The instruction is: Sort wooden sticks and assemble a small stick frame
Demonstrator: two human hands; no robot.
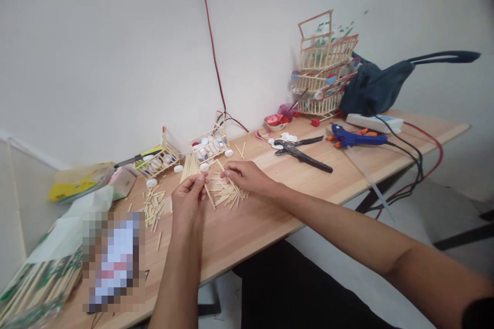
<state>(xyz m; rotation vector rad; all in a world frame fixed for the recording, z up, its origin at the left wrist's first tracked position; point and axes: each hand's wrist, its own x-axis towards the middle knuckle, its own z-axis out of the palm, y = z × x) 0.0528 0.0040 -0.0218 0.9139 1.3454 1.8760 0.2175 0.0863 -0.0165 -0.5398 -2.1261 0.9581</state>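
My left hand [188,196] is closed on a small bundle of thin wooden sticks [190,165] that fans upward from the fingers. My right hand [247,176] rests over a loose pile of short sticks [227,195] on the wooden table [270,216], its fingers pinched on one stick [223,168]. Just behind my hands stand two small carts made of sticks with white bottle-cap wheels [210,146] [159,160]. More cut sticks [154,208] lie scattered to the left.
Black pliers [303,151] and a blue glue gun [353,138] with its cable lie to the right. Stacked stick baskets [324,69], a dark bag [376,87], a white power strip [374,122] and a small red-smeared dish [275,122] stand at the back. Packs of sticks [34,282] sit at the near left.
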